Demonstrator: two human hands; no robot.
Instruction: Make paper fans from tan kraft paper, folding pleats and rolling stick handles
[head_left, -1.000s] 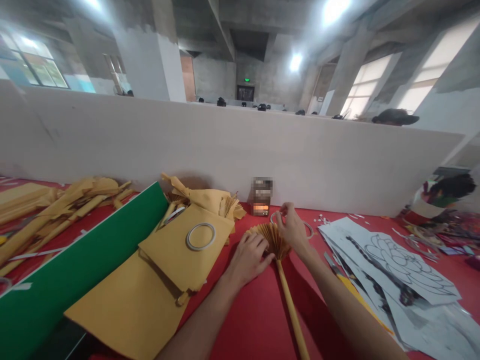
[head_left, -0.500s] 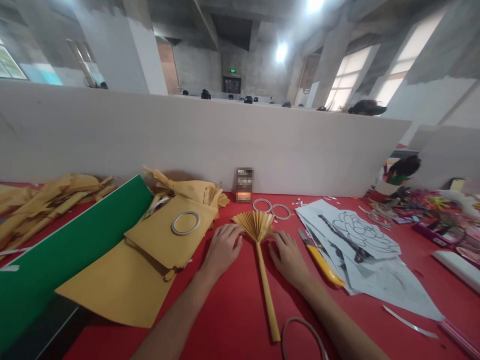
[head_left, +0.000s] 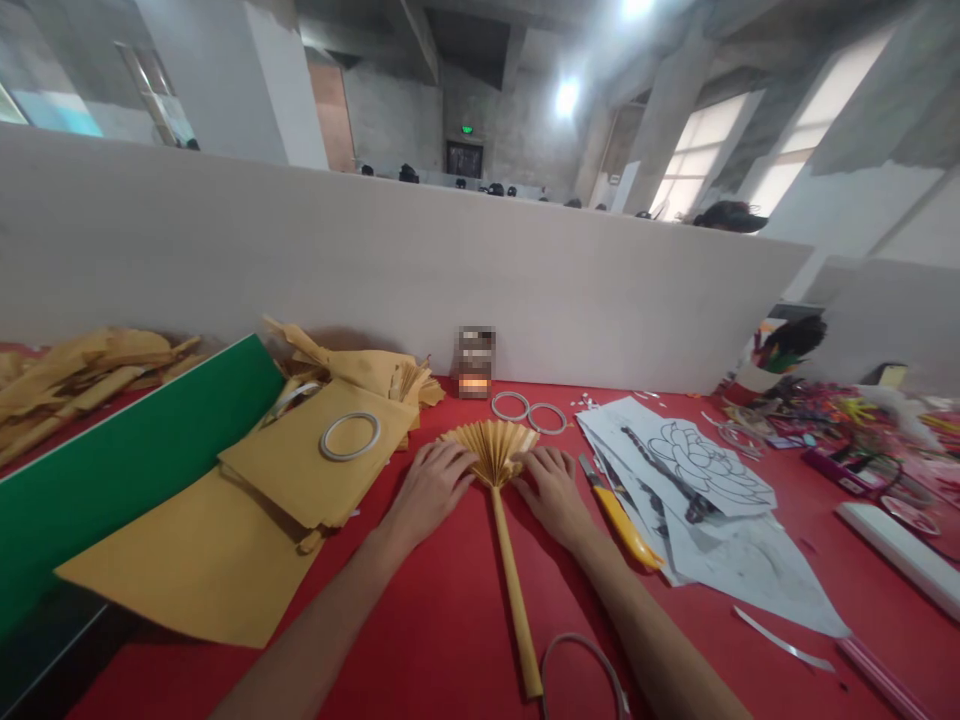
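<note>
A pleated yellow paper fan (head_left: 491,448) lies spread on the red table, its rolled paper handle (head_left: 514,590) pointing toward me. My left hand (head_left: 433,487) rests at the fan's left edge, fingers bent over the paper. At the right edge, my right hand (head_left: 550,487) touches the pleats with its fingers. Both hands seem to press or hold the fan's two sides; the fingertips are partly hidden. Beside my right hand lies a yellow utility knife (head_left: 626,525). A wire loop (head_left: 581,640) is near the handle's lower end.
Yellow paper sheets (head_left: 202,560) with a metal ring (head_left: 350,437) on top lie left, beside a green board (head_left: 142,450). Two more rings (head_left: 547,418) are behind the fan. Flower drawings (head_left: 705,465) and a pen cup (head_left: 757,375) stand or lie right. A white partition (head_left: 375,270) closes the back.
The view has shifted, so the table's things appear further left. The fan looks spread a little wider, with both my hands nearer its edges.
</note>
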